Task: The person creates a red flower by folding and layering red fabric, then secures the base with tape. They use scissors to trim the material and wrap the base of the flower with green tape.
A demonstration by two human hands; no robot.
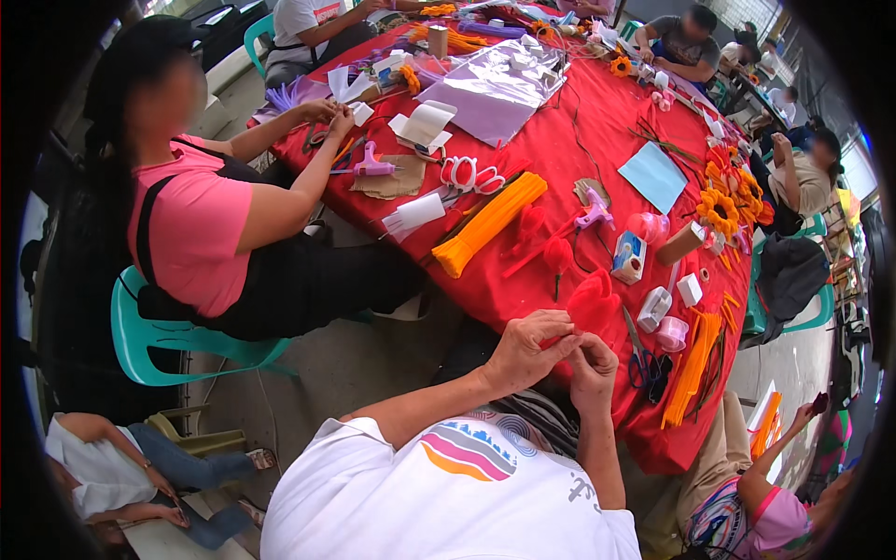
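Just above the table's near edge, my left hand (526, 350) pinches the base of a red fuzzy tulip (593, 302), apparently made of pipe cleaners. My right hand (593, 367) meets it there, thumb and fingers closed at the flower's underside; fingertips hide what lies between them. Beyond the hands rests another red tulip (558, 255) with a short dark green stem. To its left is a thick bundle of orange pipe cleaners (490, 224). A second orange bundle (691, 371) lies right of my right hand, beside blue-handled scissors (640, 364).
A red cloth (553, 157) covers the table. A purple glue gun (595, 208), a small blue-white box (628, 257) and ribbon rolls (672, 334) lie within reach. Orange sunflowers (719, 211) stand to the right. A person in pink (196, 224) works at left, near another glue gun (373, 162).
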